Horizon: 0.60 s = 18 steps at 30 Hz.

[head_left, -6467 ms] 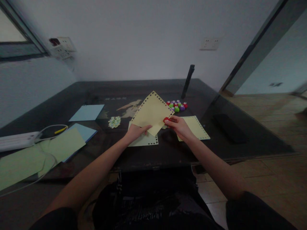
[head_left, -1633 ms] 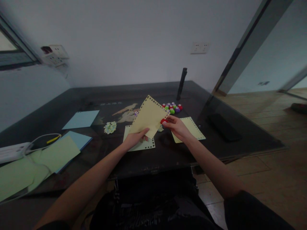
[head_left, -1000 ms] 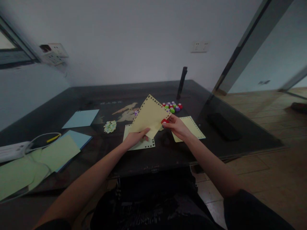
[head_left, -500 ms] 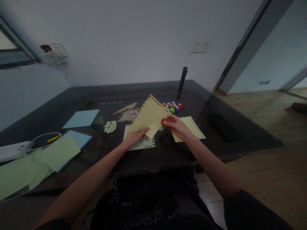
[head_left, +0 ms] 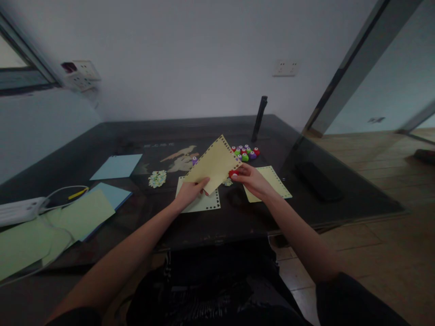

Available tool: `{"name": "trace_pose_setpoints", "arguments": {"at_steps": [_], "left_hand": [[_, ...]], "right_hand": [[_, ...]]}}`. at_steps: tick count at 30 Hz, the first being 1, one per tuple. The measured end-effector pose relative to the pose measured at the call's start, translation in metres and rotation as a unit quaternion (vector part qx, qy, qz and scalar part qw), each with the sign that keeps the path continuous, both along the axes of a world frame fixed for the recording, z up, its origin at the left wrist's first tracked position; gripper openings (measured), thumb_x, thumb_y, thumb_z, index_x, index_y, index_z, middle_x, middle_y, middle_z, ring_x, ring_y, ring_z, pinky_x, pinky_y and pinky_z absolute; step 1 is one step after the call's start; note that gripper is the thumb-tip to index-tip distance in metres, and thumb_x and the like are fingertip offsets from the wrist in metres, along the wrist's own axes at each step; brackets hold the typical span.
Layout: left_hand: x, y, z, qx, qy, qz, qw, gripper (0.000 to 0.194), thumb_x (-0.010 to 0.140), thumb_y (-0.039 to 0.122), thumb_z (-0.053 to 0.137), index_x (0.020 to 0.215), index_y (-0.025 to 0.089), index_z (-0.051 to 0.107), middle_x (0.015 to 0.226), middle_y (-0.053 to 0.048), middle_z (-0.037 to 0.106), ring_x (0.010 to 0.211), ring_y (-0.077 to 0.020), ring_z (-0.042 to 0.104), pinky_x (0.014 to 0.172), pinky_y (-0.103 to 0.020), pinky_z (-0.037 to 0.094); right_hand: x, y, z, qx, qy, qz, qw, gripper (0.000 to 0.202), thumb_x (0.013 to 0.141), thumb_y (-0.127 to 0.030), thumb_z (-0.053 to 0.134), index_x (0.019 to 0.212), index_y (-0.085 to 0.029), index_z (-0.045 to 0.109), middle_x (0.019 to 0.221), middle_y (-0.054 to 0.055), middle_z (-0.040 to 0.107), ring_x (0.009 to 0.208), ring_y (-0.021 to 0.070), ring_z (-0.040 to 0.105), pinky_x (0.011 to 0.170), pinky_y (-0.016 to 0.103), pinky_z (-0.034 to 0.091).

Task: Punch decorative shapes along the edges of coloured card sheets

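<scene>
Presently keeps a pale punched sheet [head_left: 200, 204] flat by the near edge of the counter [head_left: 231, 226], partly covered from above. Just beyond, holds a cream sheet [head_left: 217, 165] raised and tilted with the left hand [head_left: 189, 194], grip clamped on its lower left part, thumb on top. Slants its long axis from near left to far right, one corner pointing to the far edge, with rows of holes along both far-facing sides. With the right hand [head_left: 252, 181], clamps the grip round a red punch [head_left: 234, 174], beside the right-hand side of the cream sheet and above a small heap of cut-outs [head_left: 227, 182]. Cannot tell which way its slot points or its long axis, fingers covering much of it.

Has green sheets [head_left: 84, 212] over blue ones [head_left: 117, 194] toward the left edge, yellow sheets [head_left: 268, 184] and a black case [head_left: 319, 182] toward the right. Farther back, shows a flower-like pile [head_left: 157, 179], a light blue sheet [head_left: 117, 166], a purple punch [head_left: 195, 160] and clustered punches [head_left: 246, 153]. Near the far edge, stands a black post [head_left: 260, 118] slightly tilted.
</scene>
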<state>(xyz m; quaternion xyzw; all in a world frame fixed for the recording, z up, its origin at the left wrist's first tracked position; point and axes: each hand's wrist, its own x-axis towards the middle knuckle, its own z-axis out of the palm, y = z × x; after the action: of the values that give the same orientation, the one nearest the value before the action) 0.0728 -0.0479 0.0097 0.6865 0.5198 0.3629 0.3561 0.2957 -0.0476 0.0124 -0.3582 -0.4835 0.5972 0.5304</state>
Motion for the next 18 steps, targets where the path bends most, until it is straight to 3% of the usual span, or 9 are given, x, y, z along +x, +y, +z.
{"name": "trace_pose_setpoints", "arguments": {"at_steps": [9, 18], "left_hand": [[-0.0047, 0.0056, -0.0097, 0.009, -0.038, 0.002, 0.999, 0.037, 0.080, 0.044, 0.052, 0.057, 0.016, 0.057, 0.048, -0.003, 0.060, 0.046, -0.0134, 0.052, 0.051, -0.024, 0.042], [-0.0012, 0.0022, -0.0029, 0.000, -0.056, 0.007, 0.998, 0.033, 0.078, 0.038, 0.053, 0.056, 0.014, 0.057, 0.044, -0.003, 0.059, 0.042, -0.0110, 0.049, 0.046, -0.021, 0.040]], "right_hand": [[0.0009, -0.0006, 0.0031, 0.002, -0.002, -0.024, 1.000, 0.035, 0.056, -0.020, 0.080, 0.087, -0.021, 0.065, 0.084, 0.001, 0.066, 0.083, 0.0155, 0.061, 0.090, 0.037, 0.044], [0.0015, -0.0005, 0.0035, -0.010, 0.013, -0.029, 0.999, 0.034, 0.056, -0.023, 0.081, 0.086, -0.021, 0.065, 0.083, 0.001, 0.065, 0.079, 0.0146, 0.061, 0.080, 0.033, 0.049]]}}
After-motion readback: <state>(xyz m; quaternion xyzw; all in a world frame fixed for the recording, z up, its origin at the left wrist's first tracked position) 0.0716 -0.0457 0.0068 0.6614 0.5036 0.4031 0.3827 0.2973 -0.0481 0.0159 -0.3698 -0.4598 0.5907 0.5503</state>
